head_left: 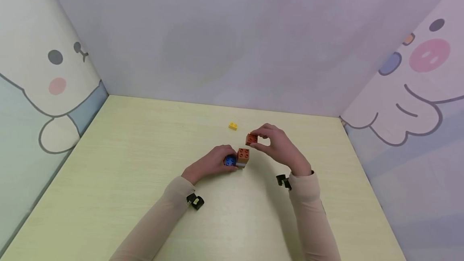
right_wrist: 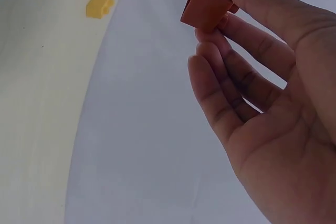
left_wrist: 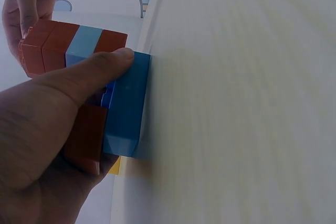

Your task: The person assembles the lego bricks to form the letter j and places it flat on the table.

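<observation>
My left hand (head_left: 215,160) grips a small assembly of toy building bricks low at the tabletop. Its base is a long blue brick (left_wrist: 128,106), with the thumb laid across one side. At one end rises a brick stack (head_left: 243,154), orange-red with one pale layer. A separate orange-red brick (left_wrist: 86,135) sits on the base's other end, partly covered by the hand. Above and slightly beyond the stack, my right hand (head_left: 277,146) pinches a loose orange-red brick (right_wrist: 207,3) between thumb and fingers. In the head view that brick is apart from the stack.
A yellow brick (head_left: 233,126) lies on the pale table (head_left: 145,132) beyond the hands. Behind the table stands a plain pale wall (head_left: 224,51). Walls with cartoon animals, such as the left wall (head_left: 32,71), flank both sides.
</observation>
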`<action>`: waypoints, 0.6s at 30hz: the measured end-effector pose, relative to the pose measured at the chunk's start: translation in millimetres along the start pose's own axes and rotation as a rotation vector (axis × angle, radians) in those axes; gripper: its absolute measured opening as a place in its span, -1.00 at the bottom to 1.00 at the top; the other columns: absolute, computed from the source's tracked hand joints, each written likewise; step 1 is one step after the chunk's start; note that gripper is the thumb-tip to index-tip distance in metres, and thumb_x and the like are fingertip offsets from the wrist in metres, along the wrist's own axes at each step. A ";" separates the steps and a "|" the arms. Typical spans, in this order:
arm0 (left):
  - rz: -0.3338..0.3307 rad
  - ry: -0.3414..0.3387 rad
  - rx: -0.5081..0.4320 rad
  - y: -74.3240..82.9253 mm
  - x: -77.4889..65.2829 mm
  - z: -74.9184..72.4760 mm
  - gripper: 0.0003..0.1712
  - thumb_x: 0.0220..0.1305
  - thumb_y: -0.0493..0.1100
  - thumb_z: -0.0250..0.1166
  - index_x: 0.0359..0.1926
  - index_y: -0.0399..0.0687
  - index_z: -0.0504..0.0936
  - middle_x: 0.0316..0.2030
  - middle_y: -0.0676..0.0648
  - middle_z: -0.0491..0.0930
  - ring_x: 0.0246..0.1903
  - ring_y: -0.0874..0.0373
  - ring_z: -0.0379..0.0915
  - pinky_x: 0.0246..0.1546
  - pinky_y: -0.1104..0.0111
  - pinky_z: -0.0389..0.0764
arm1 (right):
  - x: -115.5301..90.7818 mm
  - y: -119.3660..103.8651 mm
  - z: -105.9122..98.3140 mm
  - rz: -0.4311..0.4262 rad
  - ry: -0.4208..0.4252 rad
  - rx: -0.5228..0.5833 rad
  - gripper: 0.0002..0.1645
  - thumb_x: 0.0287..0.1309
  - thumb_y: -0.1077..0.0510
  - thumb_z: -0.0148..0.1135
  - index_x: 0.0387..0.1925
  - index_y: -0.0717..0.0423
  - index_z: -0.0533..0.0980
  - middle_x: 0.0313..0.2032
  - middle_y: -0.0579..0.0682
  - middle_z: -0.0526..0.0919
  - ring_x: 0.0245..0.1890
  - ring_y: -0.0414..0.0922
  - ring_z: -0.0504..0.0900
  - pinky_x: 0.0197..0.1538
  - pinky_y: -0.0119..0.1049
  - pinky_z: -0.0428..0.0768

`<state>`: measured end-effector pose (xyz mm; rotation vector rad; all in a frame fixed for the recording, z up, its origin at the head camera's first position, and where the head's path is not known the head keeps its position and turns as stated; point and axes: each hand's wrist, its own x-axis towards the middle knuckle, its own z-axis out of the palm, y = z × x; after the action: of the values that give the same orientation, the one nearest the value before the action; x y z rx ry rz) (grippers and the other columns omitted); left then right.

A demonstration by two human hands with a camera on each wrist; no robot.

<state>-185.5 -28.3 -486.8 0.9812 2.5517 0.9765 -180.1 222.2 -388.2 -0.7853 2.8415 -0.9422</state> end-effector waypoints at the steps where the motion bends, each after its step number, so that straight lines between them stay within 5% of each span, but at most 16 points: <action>1: 0.001 0.000 -0.001 0.0 -0.3 0.0 -0.56 0.27 0.02 0.46 0.08 -0.06 0.64 -0.03 -0.01 0.65 -0.05 0.19 0.52 0.12 0.22 0.58 | -0.3 -2.0 -0.5 -0.003 0.000 0.000 -0.71 0.27 0.02 0.41 0.02 -0.13 0.68 -0.09 -0.15 0.64 0.00 -0.13 0.59 0.14 -0.08 0.57; 18: 0.022 0.000 -0.002 -2.1 -1.3 -1.1 -0.56 0.28 0.03 0.45 0.09 -0.06 0.64 -0.03 0.00 0.64 -0.07 0.20 0.51 0.09 0.25 0.58 | -5.7 -15.9 2.3 -0.052 -0.007 0.020 -0.64 0.23 -0.01 0.44 0.06 -0.10 0.68 -0.09 -0.21 0.67 -0.08 -0.24 0.60 -0.01 -0.22 0.58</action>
<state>-186.1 -30.8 -487.4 1.0112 2.5445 0.9857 -167.5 212.7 -381.6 -0.8617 2.8142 -0.9713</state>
